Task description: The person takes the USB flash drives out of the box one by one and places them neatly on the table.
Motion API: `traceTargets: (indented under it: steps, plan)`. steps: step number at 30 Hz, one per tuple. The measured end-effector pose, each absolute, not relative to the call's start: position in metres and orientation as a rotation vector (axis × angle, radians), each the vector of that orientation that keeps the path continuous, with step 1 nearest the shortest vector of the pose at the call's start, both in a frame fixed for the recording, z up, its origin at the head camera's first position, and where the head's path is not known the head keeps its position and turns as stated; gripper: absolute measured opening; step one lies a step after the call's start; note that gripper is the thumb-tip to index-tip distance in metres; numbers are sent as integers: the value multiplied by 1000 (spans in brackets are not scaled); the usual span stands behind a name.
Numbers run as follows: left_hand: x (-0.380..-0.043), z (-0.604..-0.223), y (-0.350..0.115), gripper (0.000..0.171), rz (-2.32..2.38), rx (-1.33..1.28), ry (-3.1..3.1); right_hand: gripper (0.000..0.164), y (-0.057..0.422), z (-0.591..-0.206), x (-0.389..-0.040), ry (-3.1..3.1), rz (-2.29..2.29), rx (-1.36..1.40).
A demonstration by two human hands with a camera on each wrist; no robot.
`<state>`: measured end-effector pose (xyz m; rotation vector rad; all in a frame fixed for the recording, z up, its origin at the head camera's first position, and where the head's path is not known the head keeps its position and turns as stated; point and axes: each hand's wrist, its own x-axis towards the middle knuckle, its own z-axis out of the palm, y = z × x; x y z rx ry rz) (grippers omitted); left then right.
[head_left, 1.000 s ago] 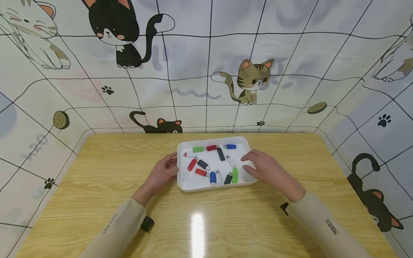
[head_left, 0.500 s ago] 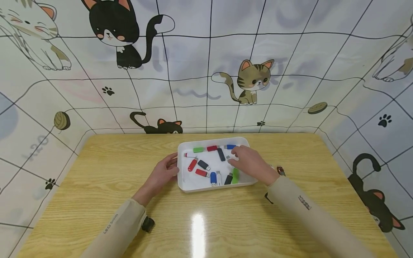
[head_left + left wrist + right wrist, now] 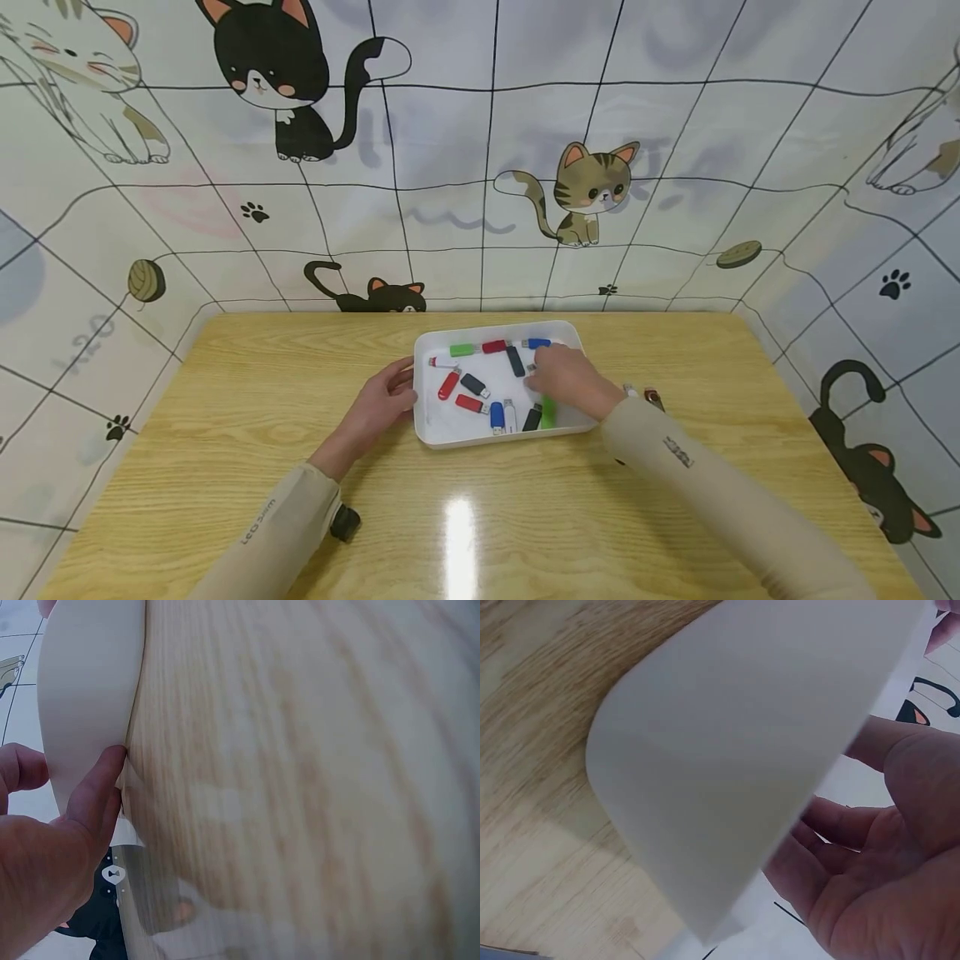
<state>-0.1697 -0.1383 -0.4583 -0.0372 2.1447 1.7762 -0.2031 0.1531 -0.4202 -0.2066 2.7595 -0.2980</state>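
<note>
A white tray (image 3: 442, 435) holding several USB flash drives stands on the wooden table. My left hand (image 3: 380, 404) holds its left end; in the left wrist view, one fingertip (image 3: 112, 759) lies on the outer wall and another finger (image 3: 26, 769) is across the rim. My right hand (image 3: 570, 377) reaches over the tray's right side, fingers bent down at a white flash drive, of which only the metal plug (image 3: 531, 367) shows. In the right wrist view, the tray wall (image 3: 727, 735) hides the right fingertips, so I cannot tell whether they pinch the drive.
Red (image 3: 448, 385), dark (image 3: 515, 362), blue (image 3: 497, 417) and green (image 3: 462, 350) flash drives lie spread in the tray. Right of it, a small brown-red item (image 3: 654, 399) and a pale one (image 3: 629, 389) lie on the table (image 3: 300, 350). Cat-printed sheeting (image 3: 450, 167) stands behind.
My right hand has moved left from the tray's right rim and now covers most of the white flash drive. The two small items at the right came into view. My left hand stays put.
</note>
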Motion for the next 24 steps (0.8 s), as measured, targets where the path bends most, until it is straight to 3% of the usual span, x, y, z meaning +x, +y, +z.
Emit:
traceTargets:
  steps: [24]
  plan:
    - [-170, -460, -138, 65, 1755, -40, 2174, 24, 156, -426, -203, 2792, -413, -215]
